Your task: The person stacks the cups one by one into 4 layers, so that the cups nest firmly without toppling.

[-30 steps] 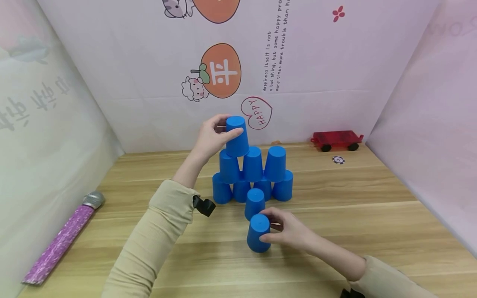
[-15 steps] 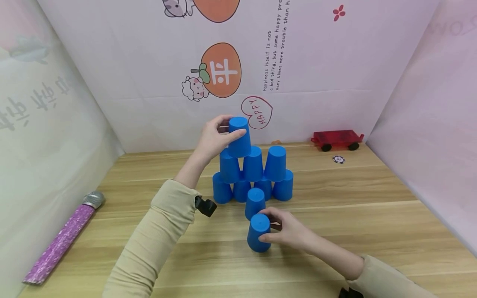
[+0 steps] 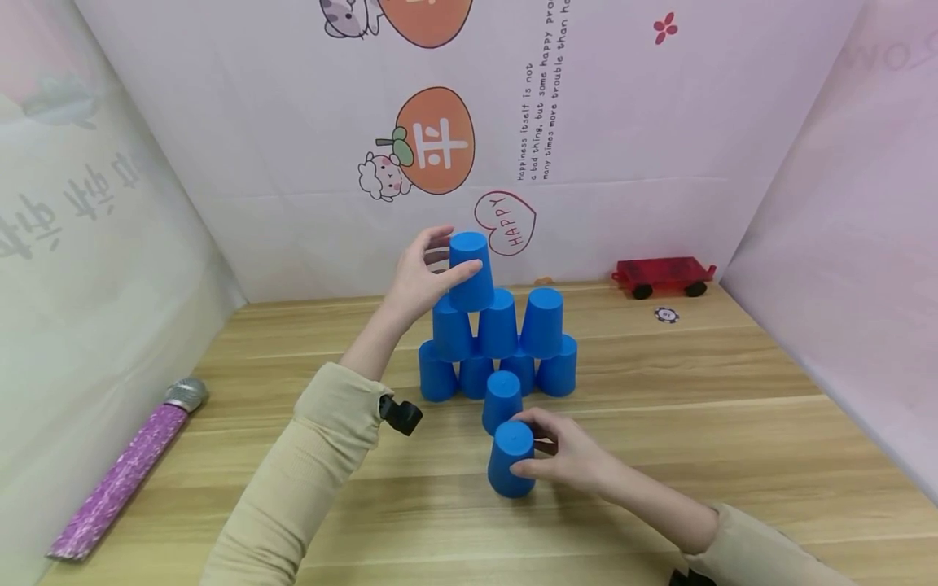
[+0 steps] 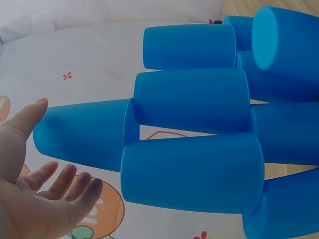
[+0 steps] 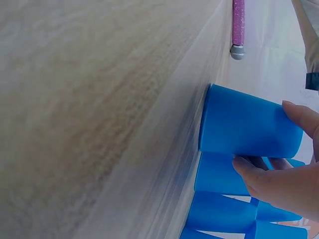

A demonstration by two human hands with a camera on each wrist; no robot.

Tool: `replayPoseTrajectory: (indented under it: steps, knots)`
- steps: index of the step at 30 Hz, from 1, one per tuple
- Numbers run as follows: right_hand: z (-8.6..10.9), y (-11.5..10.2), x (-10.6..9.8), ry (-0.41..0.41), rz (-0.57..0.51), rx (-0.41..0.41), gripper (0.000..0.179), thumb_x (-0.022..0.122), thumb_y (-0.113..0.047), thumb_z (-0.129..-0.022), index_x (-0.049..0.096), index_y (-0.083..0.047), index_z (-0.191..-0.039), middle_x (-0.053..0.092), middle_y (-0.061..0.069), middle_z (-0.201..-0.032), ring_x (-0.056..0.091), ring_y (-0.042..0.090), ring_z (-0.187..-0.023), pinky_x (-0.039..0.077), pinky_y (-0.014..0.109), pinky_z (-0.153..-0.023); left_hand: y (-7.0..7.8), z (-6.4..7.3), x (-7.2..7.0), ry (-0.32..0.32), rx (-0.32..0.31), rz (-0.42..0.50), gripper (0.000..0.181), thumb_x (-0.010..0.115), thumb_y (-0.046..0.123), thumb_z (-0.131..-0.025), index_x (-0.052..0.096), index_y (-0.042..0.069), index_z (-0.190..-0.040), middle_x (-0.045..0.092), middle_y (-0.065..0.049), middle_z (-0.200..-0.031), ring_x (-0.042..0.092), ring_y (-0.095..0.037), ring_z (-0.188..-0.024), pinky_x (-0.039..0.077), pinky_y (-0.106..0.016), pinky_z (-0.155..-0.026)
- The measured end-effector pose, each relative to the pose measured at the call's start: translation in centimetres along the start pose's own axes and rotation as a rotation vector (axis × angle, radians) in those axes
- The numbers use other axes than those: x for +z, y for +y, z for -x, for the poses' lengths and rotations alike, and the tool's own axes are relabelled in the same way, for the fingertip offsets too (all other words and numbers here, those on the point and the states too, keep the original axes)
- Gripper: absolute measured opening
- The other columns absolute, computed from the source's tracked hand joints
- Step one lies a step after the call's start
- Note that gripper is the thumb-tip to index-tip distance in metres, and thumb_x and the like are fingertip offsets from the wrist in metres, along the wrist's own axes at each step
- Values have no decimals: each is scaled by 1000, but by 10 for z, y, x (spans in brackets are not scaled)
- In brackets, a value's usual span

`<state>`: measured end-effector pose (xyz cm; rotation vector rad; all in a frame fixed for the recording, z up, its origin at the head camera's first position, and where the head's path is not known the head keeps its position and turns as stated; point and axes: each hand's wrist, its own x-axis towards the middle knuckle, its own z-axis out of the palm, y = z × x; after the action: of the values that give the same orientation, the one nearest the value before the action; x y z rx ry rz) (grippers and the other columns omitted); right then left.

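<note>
Blue cups stand upside down in a pyramid. At its top, a blue cup (image 3: pixel 471 273) sits over the gap between the left cup (image 3: pixel 452 330) and the middle cup (image 3: pixel 497 324) of the second row. My left hand (image 3: pixel 421 281) is around this top cup with thumb and fingers spread; in the left wrist view the fingers (image 4: pixel 65 186) stand apart from its wall and the thumb is close to its end. My right hand (image 3: pixel 567 456) grips the nearest cup (image 3: pixel 511 460) on the table, thumb on one side, fingers on the other. Another cup (image 3: pixel 502 403) stands just behind it.
On the left of the wooden table (image 3: pixel 410 521) lies a purple glittery microphone (image 3: pixel 124 472). At the back right are a red toy wagon (image 3: pixel 663 277) and a poker chip (image 3: pixel 666 315). A printed cloth wall (image 3: pixel 586 220) closes off the back.
The top cup has shifted slightly right onto the second row, and my left fingers have spread away from it. My right hand and its cup have hardly moved.
</note>
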<state>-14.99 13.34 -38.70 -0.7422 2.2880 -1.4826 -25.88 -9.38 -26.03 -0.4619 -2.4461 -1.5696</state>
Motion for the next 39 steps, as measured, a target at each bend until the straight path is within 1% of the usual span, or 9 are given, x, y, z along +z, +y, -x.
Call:
replayPoseTrajectory:
  steps: [5,12,17,20,24,28,31,34,39]
  knots:
    - [4,-1,-4,29,-9,11,47,69,-20,-86,49,0,-124,56,21,-124,52,41,-118,46,55,-97,-4,8,-4,32,36,36,68,69,37,-84,38,16,-141,47,-7,-140,48,-25,-126,45,-40,-103]
    - [9,-2,-9,97,-1,47,48,68,-24,-86,50,-2,-124,57,19,-124,54,39,-117,49,50,-96,-8,24,-13,61,79,71,61,68,35,-85,42,16,-137,50,-5,-136,50,-21,-123,45,-39,-103]
    - [13,-2,-15,159,5,35,45,67,-24,-88,50,-3,-123,58,18,-122,57,34,-113,51,46,-93,-13,40,-18,79,99,94,54,67,32,-86,47,13,-133,54,-4,-132,52,-19,-121,46,-38,-102]
    - [16,-2,-19,207,9,17,42,66,-23,-88,51,-5,-123,59,17,-122,58,30,-110,53,43,-91,-16,51,-18,73,94,109,51,67,31,-87,48,12,-131,54,-4,-131,52,-18,-120,46,-38,-102]
    - [19,-5,-24,276,22,18,41,66,-21,-88,52,-6,-125,60,17,-120,59,29,-108,54,43,-88,-22,64,-14,61,86,123,49,66,27,-88,49,11,-131,55,-7,-130,52,-21,-121,45,-42,-102]
    - [24,-8,-30,339,37,31,42,64,-21,-89,52,-7,-126,60,15,-117,58,28,-107,54,44,-88,-31,75,-7,58,75,138,48,66,24,-89,49,8,-130,56,-11,-130,52,-27,-122,45,-44,-102]
    - [26,-10,-36,377,63,23,41,63,-21,-90,52,-7,-127,61,14,-116,58,26,-106,53,42,-88,-37,83,0,54,52,141,48,67,26,-88,50,8,-130,56,-11,-130,53,-28,-122,45,-44,-102]
    - [29,-13,-44,410,83,22,40,61,-21,-91,51,-8,-127,60,13,-116,58,20,-104,52,40,-90,-45,91,8,40,25,143,50,67,27,-87,51,9,-130,56,-9,-131,53,-27,-122,44,-46,-102]
    - [35,-20,-60,469,102,40,42,59,-24,-93,48,-9,-131,57,12,-122,55,4,-102,50,46,-93,-59,98,21,12,-4,154,50,68,27,-87,51,8,-130,56,-11,-132,51,-27,-124,42,-53,-103]
